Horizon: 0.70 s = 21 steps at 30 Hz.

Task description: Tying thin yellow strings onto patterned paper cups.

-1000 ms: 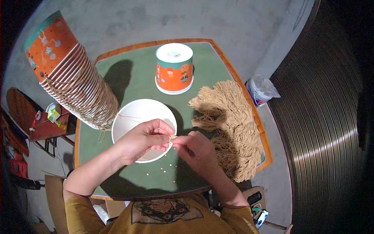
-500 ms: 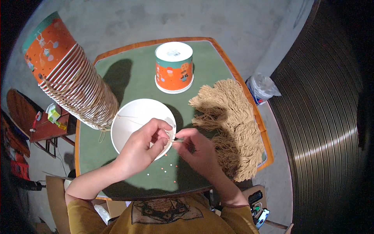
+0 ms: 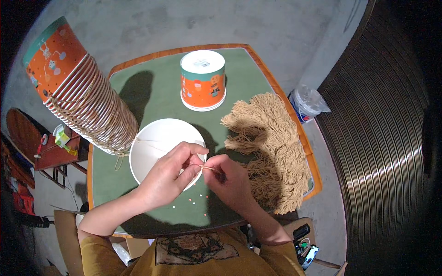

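Pinches a thin tan cord (image 3: 210, 169) between both hands, just over the four o'clock edge of an open paper tub (image 3: 159, 131), white inside, mouth turned toward the camera. Shows, across that mouth, pale strands running from about ten o'clock on the rim toward the fingers. Grips with the left hand (image 3: 161, 177) by thumb against fingers, index stretched toward three o'clock. Clamps the cord just beside that with the thumb and forefinger of the right hand (image 3: 232, 179). Cannot tell a knot from a plain twist between the fingertips.

Could lose the small end through a loose or slipping pinch. Could tip or drag the tub, or strain its rim, through too hard a pull. Could snarl, too, through loose strands caught around a finger.

Has, counting from the tub as dial centre, a leaning stack of nested paper tubs (image 3: 99, 108), draped in cord, near ten o'clock; an upturned orange-and-green tub (image 3: 202, 87) near one; a thick bundle of tan cords (image 3: 281, 133) near three, partly in shadow; small white and orange dots (image 3: 205, 215) near five, on the green tabletop (image 3: 110, 184). Includes, beyond the table, a white plastic bucket (image 3: 307, 106) toward two and a lit smartphone (image 3: 311, 256) toward four.
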Each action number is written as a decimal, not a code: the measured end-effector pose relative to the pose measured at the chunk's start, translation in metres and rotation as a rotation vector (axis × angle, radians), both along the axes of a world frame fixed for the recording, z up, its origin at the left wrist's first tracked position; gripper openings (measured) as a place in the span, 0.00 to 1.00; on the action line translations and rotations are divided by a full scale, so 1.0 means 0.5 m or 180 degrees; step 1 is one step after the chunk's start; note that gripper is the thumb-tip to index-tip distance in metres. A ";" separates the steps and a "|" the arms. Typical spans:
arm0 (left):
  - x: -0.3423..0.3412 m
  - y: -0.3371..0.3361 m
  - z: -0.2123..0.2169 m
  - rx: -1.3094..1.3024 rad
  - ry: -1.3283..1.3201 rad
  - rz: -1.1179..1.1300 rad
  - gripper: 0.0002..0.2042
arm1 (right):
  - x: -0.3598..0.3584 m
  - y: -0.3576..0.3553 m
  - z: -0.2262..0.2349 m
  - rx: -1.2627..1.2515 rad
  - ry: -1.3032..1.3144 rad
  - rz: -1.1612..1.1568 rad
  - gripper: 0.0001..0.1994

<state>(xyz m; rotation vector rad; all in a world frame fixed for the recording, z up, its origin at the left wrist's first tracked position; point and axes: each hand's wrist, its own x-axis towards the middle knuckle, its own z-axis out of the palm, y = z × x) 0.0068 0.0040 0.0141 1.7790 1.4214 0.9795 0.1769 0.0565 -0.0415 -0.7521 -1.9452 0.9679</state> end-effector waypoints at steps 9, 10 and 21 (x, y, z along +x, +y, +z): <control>0.000 0.006 0.001 0.0224 0.0249 -0.0092 0.14 | -0.006 -0.005 -0.009 -0.0298 0.0145 -0.0108 0.08; 0.000 0.006 -0.001 0.0200 0.0207 -0.0120 0.15 | -0.007 -0.003 -0.012 -0.0284 0.0166 -0.0092 0.08; -0.007 0.005 -0.008 0.0687 0.0849 -0.0166 0.07 | -0.012 -0.011 -0.017 0.0100 -0.0012 -0.0288 0.07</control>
